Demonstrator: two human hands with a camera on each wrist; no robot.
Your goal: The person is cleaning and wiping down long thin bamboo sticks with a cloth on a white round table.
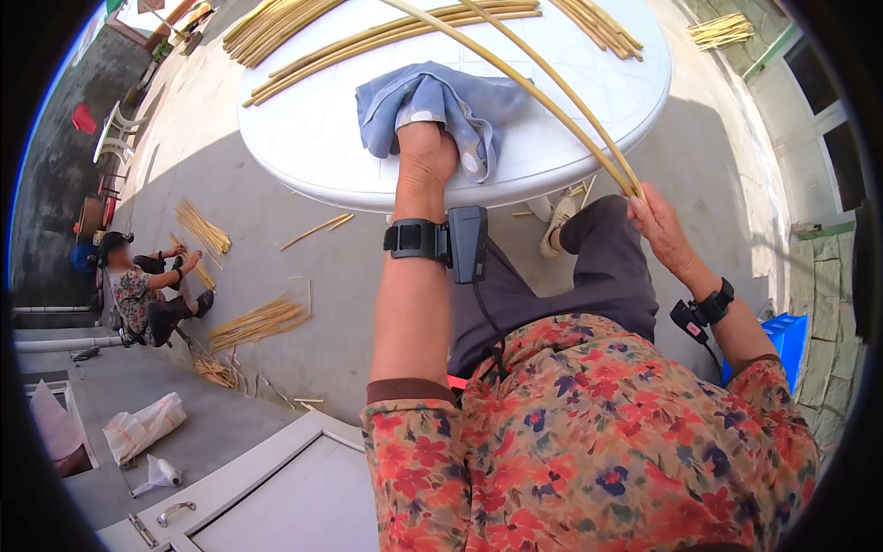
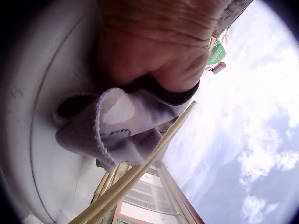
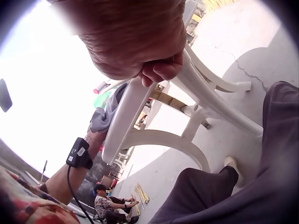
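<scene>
Two sticks (image 1: 602, 155) are clamped in right grip (image 1: 664, 228), three o'clock, likely for steadying; left grip (image 1: 426, 152), under cloth (image 1: 395, 92), I cannot tell.

Left arm (image 1: 411, 317) outstretched, right hand (image 1: 663, 225) curled

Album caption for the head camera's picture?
Right hand holding long sticks, left hand mostly hidden by blue cloth, at a white table.

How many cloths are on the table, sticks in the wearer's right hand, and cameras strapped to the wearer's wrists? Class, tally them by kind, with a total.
Cloth: 1
Sticks: 2
Cameras: 2
Total: 5
</scene>
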